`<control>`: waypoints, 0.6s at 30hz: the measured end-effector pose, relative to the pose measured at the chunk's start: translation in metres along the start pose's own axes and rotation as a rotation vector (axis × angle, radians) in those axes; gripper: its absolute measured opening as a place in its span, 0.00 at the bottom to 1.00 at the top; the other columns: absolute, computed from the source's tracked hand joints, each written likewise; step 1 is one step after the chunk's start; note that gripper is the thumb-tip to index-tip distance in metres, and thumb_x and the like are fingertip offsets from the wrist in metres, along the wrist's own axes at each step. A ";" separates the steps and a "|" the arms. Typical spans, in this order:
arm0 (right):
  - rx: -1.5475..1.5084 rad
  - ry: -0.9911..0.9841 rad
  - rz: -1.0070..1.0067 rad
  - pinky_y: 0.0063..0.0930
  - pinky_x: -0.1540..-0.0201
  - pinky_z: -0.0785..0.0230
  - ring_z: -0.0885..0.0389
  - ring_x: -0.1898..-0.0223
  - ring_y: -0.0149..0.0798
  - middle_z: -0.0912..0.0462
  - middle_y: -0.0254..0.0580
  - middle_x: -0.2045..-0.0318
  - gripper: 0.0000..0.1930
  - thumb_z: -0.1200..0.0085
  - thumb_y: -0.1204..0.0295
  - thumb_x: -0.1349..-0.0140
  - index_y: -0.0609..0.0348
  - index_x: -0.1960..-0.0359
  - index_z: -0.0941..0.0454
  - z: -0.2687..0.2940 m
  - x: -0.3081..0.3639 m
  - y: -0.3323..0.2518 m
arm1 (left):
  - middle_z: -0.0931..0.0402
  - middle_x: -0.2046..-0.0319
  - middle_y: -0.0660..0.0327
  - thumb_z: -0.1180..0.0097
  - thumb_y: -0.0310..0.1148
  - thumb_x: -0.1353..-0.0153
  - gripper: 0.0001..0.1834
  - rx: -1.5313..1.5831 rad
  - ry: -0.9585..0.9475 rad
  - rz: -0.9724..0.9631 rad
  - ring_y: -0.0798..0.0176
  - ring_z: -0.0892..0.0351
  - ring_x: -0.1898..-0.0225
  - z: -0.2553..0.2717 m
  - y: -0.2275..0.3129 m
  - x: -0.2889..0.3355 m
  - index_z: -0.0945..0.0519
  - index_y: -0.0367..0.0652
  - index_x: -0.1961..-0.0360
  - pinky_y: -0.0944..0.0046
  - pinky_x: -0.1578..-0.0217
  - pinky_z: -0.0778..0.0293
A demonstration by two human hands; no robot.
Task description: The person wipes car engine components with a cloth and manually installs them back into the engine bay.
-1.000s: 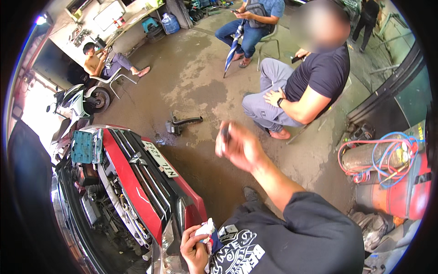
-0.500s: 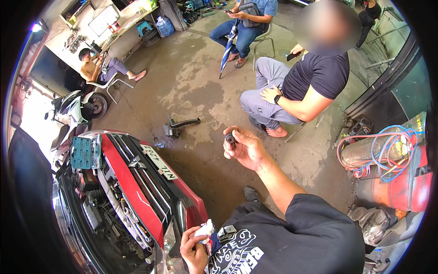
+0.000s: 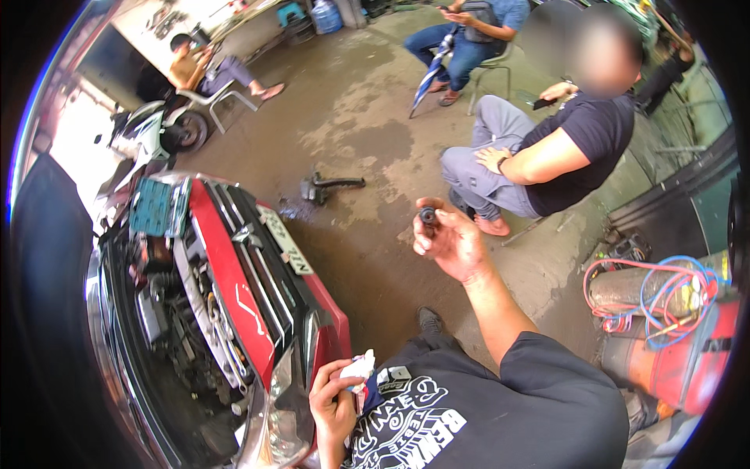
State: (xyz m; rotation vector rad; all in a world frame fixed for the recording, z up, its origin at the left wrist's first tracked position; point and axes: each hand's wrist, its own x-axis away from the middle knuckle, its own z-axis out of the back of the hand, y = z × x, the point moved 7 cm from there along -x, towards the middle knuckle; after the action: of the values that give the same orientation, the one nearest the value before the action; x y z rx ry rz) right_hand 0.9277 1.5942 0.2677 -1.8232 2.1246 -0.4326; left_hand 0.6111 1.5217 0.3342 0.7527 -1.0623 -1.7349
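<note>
Raised in front of me, my right hand (image 3: 455,244) is closed on a small dark cylindrical part (image 3: 427,216) with a round end, pinched between thumb and fingers. Its exact kind is too small to make out. Low by my black shirt, my left hand (image 3: 334,400) grips a crumpled white and dark blue rag (image 3: 361,367). Just left of that hand stands a red car (image 3: 242,305) with its engine bay exposed. A teal tool case (image 3: 158,206) lies open on the car's front edge.
A black part with a curved pipe (image 3: 332,184) lies on the stained floor ahead. One person sits close on the right (image 3: 539,156), with others seated farther off. Gas cylinders (image 3: 637,293) with red and blue hoses stand at right. A motorcycle (image 3: 160,133) is parked far left.
My view has turned, so the surroundings appear shifted, mostly rightward and upward at the back. Both hands keep their holds, and the dark part stays raised in the right one.
</note>
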 end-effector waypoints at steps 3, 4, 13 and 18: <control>0.054 -0.013 -0.021 0.33 0.62 0.29 0.21 0.69 0.36 0.18 0.46 0.62 0.18 0.51 0.67 0.31 0.62 0.44 0.26 -0.005 0.000 0.006 | 0.20 0.55 0.48 0.61 0.09 0.58 0.23 0.016 -0.007 0.013 0.51 0.18 0.51 0.003 0.002 0.000 0.15 0.35 0.69 0.59 0.48 0.25; 0.071 -0.032 -0.058 0.32 0.62 0.29 0.21 0.69 0.35 0.18 0.44 0.62 0.17 0.50 0.68 0.31 0.62 0.44 0.26 -0.011 0.000 0.015 | 0.20 0.54 0.48 0.60 0.09 0.59 0.23 0.024 0.009 0.028 0.51 0.17 0.51 0.006 -0.001 0.003 0.15 0.35 0.69 0.59 0.47 0.25; 0.912 -0.251 -0.360 0.23 0.58 0.26 0.19 0.64 0.29 0.21 0.34 0.63 0.16 0.38 0.78 0.40 0.64 0.49 0.22 -0.076 0.025 0.089 | 0.21 0.51 0.51 0.54 0.10 0.51 0.19 0.041 0.022 0.020 0.54 0.17 0.51 0.030 -0.022 0.021 0.14 0.38 0.66 0.61 0.50 0.24; 0.615 -0.483 -0.465 0.25 0.61 0.25 0.19 0.64 0.30 0.18 0.37 0.65 0.15 0.35 0.80 0.46 0.63 0.57 0.23 -0.108 0.011 0.147 | 0.21 0.50 0.56 0.50 0.11 0.51 0.19 0.143 0.108 0.089 0.55 0.17 0.51 0.060 -0.042 0.053 0.14 0.42 0.64 0.60 0.50 0.23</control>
State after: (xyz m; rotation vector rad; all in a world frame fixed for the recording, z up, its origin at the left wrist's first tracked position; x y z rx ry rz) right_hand 0.7494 1.6080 0.3040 -1.7852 1.0851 -0.5938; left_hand 0.5241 1.5005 0.3210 0.8648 -1.1371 -1.5380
